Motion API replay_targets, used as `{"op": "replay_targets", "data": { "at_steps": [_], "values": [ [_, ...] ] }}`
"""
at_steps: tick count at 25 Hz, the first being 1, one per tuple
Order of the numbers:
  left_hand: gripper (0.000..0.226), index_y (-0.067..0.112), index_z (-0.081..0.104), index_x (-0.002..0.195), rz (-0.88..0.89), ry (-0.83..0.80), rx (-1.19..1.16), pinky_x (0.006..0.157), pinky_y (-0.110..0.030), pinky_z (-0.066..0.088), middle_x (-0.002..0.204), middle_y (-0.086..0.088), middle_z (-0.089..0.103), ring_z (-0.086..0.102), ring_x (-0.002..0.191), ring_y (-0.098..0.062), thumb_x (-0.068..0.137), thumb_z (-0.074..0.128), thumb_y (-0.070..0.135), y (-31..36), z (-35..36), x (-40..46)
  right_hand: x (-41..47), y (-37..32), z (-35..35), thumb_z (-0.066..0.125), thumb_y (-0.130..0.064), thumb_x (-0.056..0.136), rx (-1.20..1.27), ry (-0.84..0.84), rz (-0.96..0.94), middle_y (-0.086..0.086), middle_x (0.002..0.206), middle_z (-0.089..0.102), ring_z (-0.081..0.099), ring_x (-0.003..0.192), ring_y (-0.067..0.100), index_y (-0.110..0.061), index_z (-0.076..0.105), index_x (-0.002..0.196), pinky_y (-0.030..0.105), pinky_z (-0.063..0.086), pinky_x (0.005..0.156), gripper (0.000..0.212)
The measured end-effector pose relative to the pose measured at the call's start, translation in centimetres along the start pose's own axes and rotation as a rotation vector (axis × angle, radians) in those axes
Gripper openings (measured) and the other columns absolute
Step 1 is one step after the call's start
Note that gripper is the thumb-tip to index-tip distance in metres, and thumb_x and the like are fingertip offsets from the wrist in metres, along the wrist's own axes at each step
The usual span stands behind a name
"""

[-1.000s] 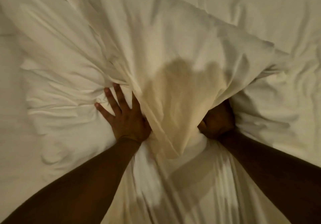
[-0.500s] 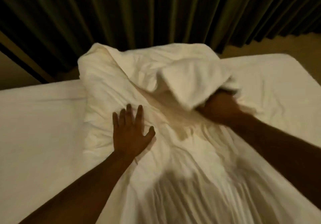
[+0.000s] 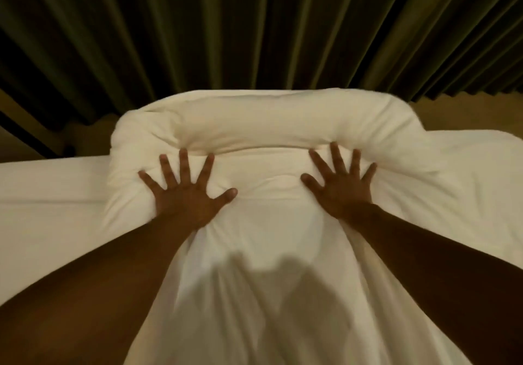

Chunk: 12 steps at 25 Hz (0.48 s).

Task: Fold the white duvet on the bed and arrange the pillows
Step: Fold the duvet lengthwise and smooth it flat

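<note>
Both palms pressed flat on the folded white duvet (image 3: 263, 211), fingers spread wide.

Left hand (image 3: 185, 195) laid open on the left part of the duvet, thumb out to the right, fingertips reaching the crease under the thick rolled far edge; nothing gripped. Right hand (image 3: 341, 186) likewise open and flat on the right part, fingers fanned, tips pushed into the same crease; nothing gripped. Duvet lying in the middle of the bed (image 3: 51, 195), running from the near edge of the view out to a puffed roll at the far side, with loose pleats and blurred shadow near the bottom. Bare white sheet showing left and right of the duvet. Dark green pleated curtain (image 3: 254, 30) hanging beyond the far side of the bed. No pillows clearly told apart from the bedding.
</note>
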<state>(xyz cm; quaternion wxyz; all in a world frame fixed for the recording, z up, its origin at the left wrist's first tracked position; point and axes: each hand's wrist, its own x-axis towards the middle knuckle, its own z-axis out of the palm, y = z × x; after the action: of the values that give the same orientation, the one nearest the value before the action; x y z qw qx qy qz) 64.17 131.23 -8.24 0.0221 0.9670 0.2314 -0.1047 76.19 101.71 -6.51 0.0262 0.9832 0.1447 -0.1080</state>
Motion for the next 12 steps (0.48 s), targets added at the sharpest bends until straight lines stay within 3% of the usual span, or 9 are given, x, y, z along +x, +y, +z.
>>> {"op": "replay_targets", "data": {
  "at_steps": [4, 9, 12],
  "values": [
    [0.09, 0.044, -0.024, 0.148, 0.045, 0.215, 0.039, 0.111, -0.07, -0.01, 0.163, -0.015, -0.019, -0.019, 0.148, -0.042, 0.073, -0.007, 0.091, 1.3, 3.8, 5.9, 5.3, -0.4, 5.8, 0.007, -0.075, 0.091, -0.039, 0.193, 0.031, 0.001, 0.166, -0.012, -0.011, 0.148, 0.049, -0.05, -0.007, 0.152, 0.065, -0.007, 0.116, 0.067],
    [0.093, 0.047, -0.009, 0.152, -0.013, 0.141, -0.055, 0.115, -0.065, -0.011, 0.166, -0.004, -0.006, -0.011, 0.149, -0.042, 0.07, -0.015, 0.09, 2.3, 3.3, 14.3, 12.4, -0.6, 4.7, -0.005, -0.071, 0.091, -0.054, 0.27, 0.032, 0.005, 0.167, -0.005, -0.012, 0.149, 0.043, -0.046, -0.007, 0.154, 0.056, -0.005, 0.121, 0.068],
    [0.096, 0.045, 0.004, 0.153, -0.016, 0.106, -0.007, 0.115, -0.065, -0.01, 0.166, -0.002, 0.01, 0.001, 0.15, -0.043, 0.07, -0.018, 0.089, 2.4, 3.8, 14.6, 14.0, -0.8, 4.6, -0.006, -0.072, 0.088, -0.039, 0.197, 0.04, 0.004, 0.166, 0.01, -0.006, 0.152, 0.038, -0.044, 0.004, 0.155, 0.053, -0.004, 0.122, 0.073]
  ]
}}
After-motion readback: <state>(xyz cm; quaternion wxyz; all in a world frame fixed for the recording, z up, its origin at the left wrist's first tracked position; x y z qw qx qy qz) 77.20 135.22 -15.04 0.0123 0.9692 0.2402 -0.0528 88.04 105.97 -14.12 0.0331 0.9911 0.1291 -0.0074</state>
